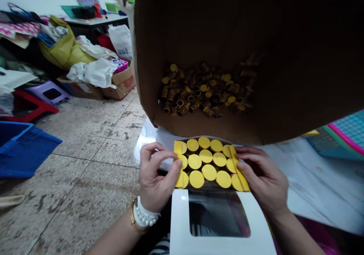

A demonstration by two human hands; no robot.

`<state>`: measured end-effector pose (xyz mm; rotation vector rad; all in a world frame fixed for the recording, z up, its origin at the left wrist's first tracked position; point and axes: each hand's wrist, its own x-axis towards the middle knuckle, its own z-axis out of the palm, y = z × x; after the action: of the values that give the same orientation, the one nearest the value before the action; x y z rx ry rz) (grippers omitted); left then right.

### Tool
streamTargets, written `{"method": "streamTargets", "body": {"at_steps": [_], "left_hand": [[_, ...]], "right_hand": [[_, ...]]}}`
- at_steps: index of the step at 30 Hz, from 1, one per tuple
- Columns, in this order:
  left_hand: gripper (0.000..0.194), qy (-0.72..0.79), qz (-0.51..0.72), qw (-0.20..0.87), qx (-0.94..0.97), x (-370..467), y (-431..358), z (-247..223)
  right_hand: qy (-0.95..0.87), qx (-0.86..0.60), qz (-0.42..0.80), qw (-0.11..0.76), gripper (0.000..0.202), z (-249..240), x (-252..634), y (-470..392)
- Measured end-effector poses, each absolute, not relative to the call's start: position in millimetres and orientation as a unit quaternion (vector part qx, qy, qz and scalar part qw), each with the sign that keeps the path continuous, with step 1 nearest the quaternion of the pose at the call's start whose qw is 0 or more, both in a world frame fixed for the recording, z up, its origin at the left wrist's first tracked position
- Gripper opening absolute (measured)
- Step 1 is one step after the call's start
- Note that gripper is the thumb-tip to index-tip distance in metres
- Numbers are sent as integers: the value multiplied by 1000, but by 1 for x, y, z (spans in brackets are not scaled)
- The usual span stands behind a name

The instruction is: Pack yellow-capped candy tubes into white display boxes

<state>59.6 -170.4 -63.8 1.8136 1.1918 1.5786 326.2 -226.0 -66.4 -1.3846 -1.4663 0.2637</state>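
Observation:
A small box with a white lid panel (179, 224) and a clear window (218, 214) is held before me, its lid folded open toward me. Rows of round yellow-topped pieces (209, 172) fill it. My left hand (156, 173) pinches the yellow left side flap (178, 173) between thumb and fingers. On the other side, the thumb and fingers of my right hand (265, 177) close on the yellow right side flap (240, 173). Both flaps fold inward over the outermost pieces. The right fingertips are partly hidden behind the box.
A big cardboard carton (199, 128) lies tipped toward me, with many loose yellow-and-brown cylinders (196, 92) inside. Below it is a white tabletop (307, 186). A blue crate (25, 149) and a purple stool (49, 92) stand left; a teal basket (335, 149) is at right.

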Motion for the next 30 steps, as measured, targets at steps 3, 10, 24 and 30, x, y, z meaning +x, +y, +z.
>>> {"method": "streamTargets", "body": {"at_steps": [3, 10, 24, 30], "left_hand": [[10, 342, 517, 164, 768, 50, -164, -49], [26, 199, 438, 116, 869, 37, -153, -34], [112, 323, 535, 233, 745, 30, -186, -62], [87, 455, 502, 209, 705, 56, -174, -40]], "right_hand": [[-655, -579, 141, 465, 15, -56, 341, -231], [-708, -578, 100, 393, 8, -35, 326, -232], [-715, -553, 122, 409, 37, -45, 342, -234], [-627, -624, 134, 448, 92, -56, 318, -222]]}}
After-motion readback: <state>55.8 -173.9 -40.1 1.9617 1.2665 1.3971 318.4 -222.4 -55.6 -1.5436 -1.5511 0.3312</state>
